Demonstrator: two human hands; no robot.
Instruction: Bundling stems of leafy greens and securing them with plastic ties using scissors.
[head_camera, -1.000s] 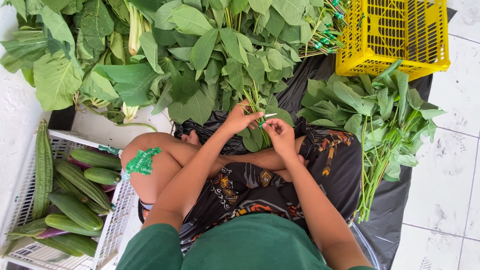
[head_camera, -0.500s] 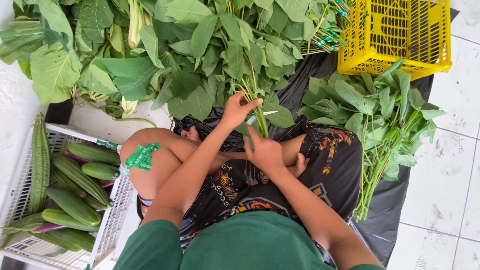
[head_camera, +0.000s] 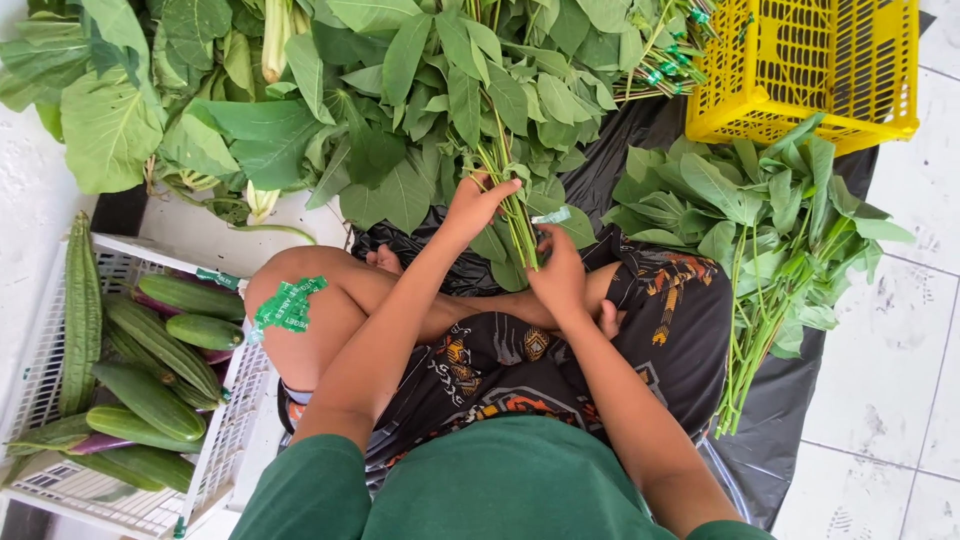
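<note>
Hands (head_camera: 478, 203) (head_camera: 556, 272) in closed grip around leafy stems (head_camera: 515, 215), between white crate (head_camera: 235, 400) and yellow crate (head_camera: 800, 110).

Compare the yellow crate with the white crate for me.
The yellow crate sits at the upper right by the leafy stems; the white crate sits at the lower left. The yellow one's inside looks mostly bare, while the white one holds green gourds. Both are perforated plastic.

One green printed tape label (head_camera: 287, 307) adheres to the bent knee, crumpled, with pale markings. A second green tape strip (head_camera: 217, 277) sits on the white basket (head_camera: 238, 395) rim. Small green tape bands (head_camera: 668, 70) bind stems beside the yellow crate (head_camera: 800, 70).
</note>
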